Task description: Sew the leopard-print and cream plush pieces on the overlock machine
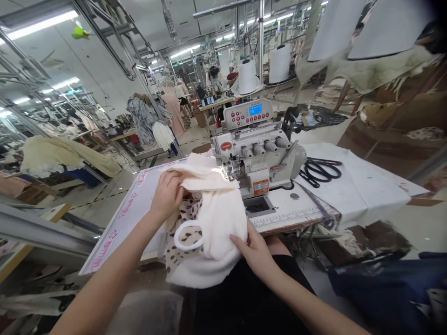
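Observation:
A cream fleece garment piece [223,218] with spotted fabric [185,237] beneath it drapes over the front edge of the machine table. My left hand [168,193] grips a folded edge of the cream cloth at the left, fingers curled round it. Lower on the right, my right hand [253,249] pinches the cloth's side edge between thumb and fingers. The cloth's far end reaches the needle area of a white overlock sewing machine [258,153]; whether it lies under the presser foot I cannot tell. Against the spotted fabric shows a white ring [188,235].
Large white thread cones [247,77] stand behind the machine. A coiled black strap [320,171] lies on the white-covered table at right. Pink-lettered sheeting [122,218] covers the left tabletop. Boxes of cloth [370,242] sit low at right, and garment piles [143,118] stand farther back.

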Available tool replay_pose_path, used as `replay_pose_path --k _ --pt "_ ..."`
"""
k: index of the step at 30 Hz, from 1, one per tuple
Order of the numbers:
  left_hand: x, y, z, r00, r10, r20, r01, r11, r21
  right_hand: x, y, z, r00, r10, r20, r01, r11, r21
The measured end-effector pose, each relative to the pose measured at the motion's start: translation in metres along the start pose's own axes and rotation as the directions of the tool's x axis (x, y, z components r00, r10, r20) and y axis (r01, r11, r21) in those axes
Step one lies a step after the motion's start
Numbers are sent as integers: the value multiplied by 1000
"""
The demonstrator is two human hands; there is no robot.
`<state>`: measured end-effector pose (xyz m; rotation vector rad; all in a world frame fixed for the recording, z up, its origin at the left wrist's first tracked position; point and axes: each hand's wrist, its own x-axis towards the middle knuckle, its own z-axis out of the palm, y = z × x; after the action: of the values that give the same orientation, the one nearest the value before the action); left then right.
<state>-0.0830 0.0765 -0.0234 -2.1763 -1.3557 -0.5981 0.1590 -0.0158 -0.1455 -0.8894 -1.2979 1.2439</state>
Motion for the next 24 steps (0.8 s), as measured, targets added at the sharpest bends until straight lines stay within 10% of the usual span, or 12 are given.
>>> replay_pose_path --k 3,7,11,16,18,21,24 --pt "-2 20 -35 977 -98 187 90 994 54 -2 3 -2 976 -152 -156 133 983 -128" --pt "-17 82 -76 891 87 445 -70 996 -55 -2 -1 2 995 -96 37 101 981 -163" --pt "-45 140 -67 709 383 592 -308 924 -229 4 -2 5 988 50 148 -72 986 152" --pt "-55 155 -48 538 425 728 -124 894 -431 7 3 1 959 193 207 -260 887 381" --pt "-40 151 -47 636 412 653 -5 848 -530 5 2 0 961 193 197 -247 918 309" --pt "-7 141 -34 903 245 352 13 805 -594 2 0 0 968 162 190 -204 953 224" --pt "20 129 -5 989 110 101 -61 914 -401 0 -3 -3 959 144 244 -195 960 200"
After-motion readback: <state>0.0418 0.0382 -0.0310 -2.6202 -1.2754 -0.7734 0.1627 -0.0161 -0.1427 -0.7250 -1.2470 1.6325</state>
